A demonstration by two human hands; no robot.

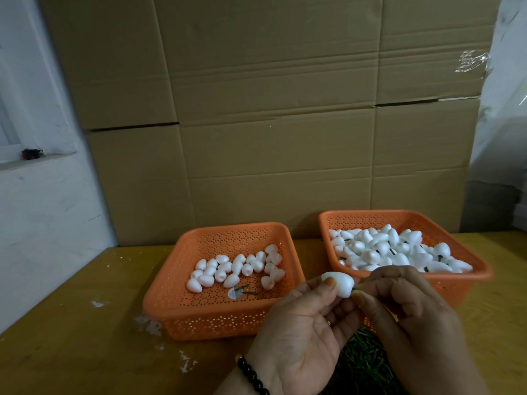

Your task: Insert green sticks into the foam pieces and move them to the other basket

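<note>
White egg-shaped foam piece (339, 285) sits low and right of centre, pinched by the left hand (302, 332) while the right hand (405, 306) pinches a thin green stick (354, 289) at its base. Behind, the left orange perforated basket (182, 309) keeps roughly two dozen unstuck pieces; the right orange basket (482, 269) is heaped, so most look done.

Your left hand (302, 317) pinches white foam piece (340, 283) at 5 o'clock; your right hand (405, 306) pinches green stick (354, 289) at its base. Left basket (199, 312), 7 o'clock of centre: plain foam pieces (233, 269). Right basket (473, 269), 4 o'clock: stuck pieces (399, 249) heaped. Loose sticks (359, 363) on tabletop (71, 323) under hands.
</note>
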